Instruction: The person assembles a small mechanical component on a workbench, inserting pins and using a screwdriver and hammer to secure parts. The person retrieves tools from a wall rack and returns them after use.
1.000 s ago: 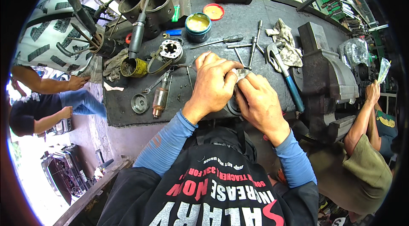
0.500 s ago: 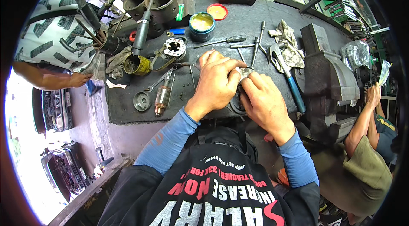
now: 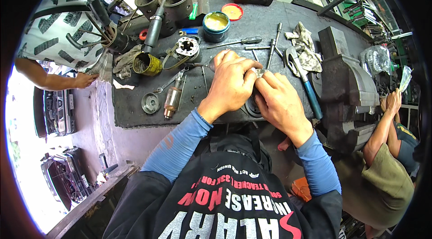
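Note:
My left hand (image 3: pixel 230 79) and my right hand (image 3: pixel 283 104) meet over the near edge of the workbench. Between their fingertips sits a small silvery metal part (image 3: pixel 259 72), mostly covered by the fingers, so its kind cannot be made out. Both hands are closed on it. Under them, a round dark part (image 3: pixel 253 106) shows partly on the bench. Left of my left hand lie a motor armature (image 3: pixel 172 99) with copper windings, a round metal end cap (image 3: pixel 150 103) and a ratchet wrench (image 3: pixel 173 80). A cast metal housing (image 3: pixel 187 47) stands farther back.
An open tub of yellow grease (image 3: pixel 216 23) stands behind, its red lid (image 3: pixel 232 11) beside it. A screwdriver (image 3: pixel 243 42), a T-handle wrench (image 3: pixel 272 50), blue-handled pliers (image 3: pixel 306 87) and a rag (image 3: pixel 306 47) lie beyond. A bench vise (image 3: pixel 344 77) borders the right. People stand on both sides.
Both hands stay together on the small metal part, with slight finger shifts. The whole view has moved a little. The person at left keeps a hand near the bench.

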The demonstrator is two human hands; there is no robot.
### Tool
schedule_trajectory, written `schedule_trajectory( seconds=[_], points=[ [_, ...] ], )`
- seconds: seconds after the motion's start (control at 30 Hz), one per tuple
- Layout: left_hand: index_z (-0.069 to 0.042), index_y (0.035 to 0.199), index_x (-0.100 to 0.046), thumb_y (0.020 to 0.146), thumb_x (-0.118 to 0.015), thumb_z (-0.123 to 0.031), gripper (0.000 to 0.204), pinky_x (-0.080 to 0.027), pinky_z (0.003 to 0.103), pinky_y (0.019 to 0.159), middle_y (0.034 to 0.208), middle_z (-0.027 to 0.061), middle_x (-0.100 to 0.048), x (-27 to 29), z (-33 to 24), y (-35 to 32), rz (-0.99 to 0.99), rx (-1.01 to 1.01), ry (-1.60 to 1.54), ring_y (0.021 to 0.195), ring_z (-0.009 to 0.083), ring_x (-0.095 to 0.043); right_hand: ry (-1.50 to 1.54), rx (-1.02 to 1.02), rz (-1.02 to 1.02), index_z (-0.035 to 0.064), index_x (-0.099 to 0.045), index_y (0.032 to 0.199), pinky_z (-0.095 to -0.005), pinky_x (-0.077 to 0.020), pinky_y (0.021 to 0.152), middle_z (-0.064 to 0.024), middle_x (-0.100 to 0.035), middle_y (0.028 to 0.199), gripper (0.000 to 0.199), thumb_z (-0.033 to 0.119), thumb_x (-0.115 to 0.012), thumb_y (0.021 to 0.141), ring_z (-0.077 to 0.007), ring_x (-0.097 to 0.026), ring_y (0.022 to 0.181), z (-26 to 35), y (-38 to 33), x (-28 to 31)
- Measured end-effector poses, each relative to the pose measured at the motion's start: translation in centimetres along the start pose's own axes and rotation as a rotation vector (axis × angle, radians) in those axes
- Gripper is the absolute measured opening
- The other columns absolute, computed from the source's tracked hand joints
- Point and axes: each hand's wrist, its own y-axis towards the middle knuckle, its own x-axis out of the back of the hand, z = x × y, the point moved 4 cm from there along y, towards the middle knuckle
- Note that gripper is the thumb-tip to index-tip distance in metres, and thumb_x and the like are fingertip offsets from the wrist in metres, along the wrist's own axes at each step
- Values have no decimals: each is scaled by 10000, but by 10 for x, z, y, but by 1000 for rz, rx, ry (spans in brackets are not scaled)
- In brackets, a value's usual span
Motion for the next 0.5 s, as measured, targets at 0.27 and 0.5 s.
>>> schedule_trajectory(
  seconds=[0.27,0.5],
  points=[
    [-22,1276,-740,975,-669,-70,313,-469,396,1117,1239,135,-733,39,11,-17,-245,46,-211,1246,277,-642,19,-97,-20,15,-631,1028,-474,-510,806,-162,-588,972,155,81,-742,942,-393,-618,921,1,-3,1],
    [-34,1208,-771,963,-723,-146,273,-565,349,728,786,104,-736,105,108,-130,-144,731,76,692,219,-699,-13,-27,32,3,-612,1079,-481,-488,820,-176,-578,998,186,33,-712,925,-398,-591,914,5,3,1]
  ],
)
